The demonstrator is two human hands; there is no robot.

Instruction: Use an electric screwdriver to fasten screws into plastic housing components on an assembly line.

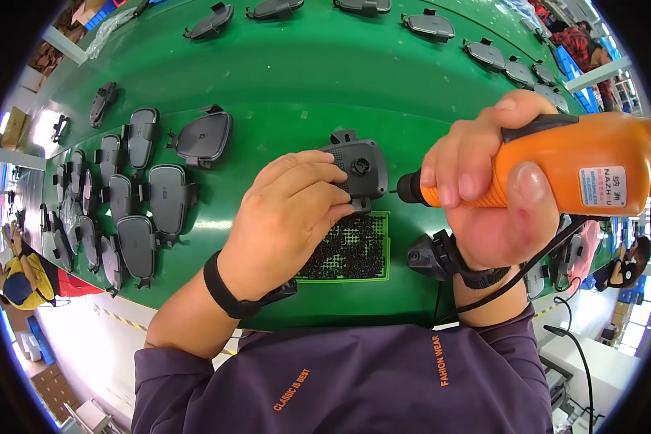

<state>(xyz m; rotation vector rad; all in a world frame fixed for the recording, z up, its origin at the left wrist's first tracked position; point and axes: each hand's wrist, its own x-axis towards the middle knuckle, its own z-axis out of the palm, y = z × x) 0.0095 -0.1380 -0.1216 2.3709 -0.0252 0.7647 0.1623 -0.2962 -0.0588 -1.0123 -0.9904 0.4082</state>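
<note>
My left hand [289, 210] is closed over a dark grey phone-holder housing [367, 155], its fingers lying across the left part. The housing shows a round socket in its back face and small tabs at top and bottom. My right hand [484, 173] grips an orange electric screwdriver [600, 163] held sideways. Its black nose and thin bit point left, close to the housing's lower right corner; whether the bit touches cannot be told. Just below the housing sits a green tray [388, 249] of small black screws [351, 249], partly hidden by my left hand.
Many similar grey holders [168, 199] lie on the green table [289, 94] at left, and more [429, 25] line its far side. A black cable [513, 286] runs from the screwdriver past my right wrist. Other people [25, 278] sit at both sides.
</note>
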